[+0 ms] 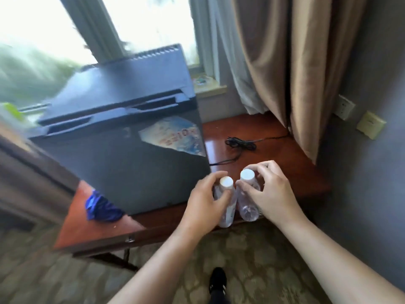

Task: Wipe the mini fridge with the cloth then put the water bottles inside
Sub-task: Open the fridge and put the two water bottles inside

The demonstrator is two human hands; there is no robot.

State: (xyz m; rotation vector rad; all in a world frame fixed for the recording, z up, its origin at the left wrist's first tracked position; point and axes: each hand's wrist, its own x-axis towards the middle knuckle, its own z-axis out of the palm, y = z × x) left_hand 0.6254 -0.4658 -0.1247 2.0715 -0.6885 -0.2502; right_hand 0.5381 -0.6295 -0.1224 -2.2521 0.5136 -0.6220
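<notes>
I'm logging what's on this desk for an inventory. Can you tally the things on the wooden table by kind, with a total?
Clear plastic water bottles with white caps: 2, left one and right one
Dark grey box-shaped mini fridge: 1
Crumpled blue cloth: 1
Black power cord: 1
Total: 5

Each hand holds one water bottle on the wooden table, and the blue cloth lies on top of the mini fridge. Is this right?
Not quite. The head view shows the blue cloth lying on the wooden table beside the mini fridge, at its lower left corner, not on top. The rest holds: the left hand and the right hand each grip one water bottle.
</notes>
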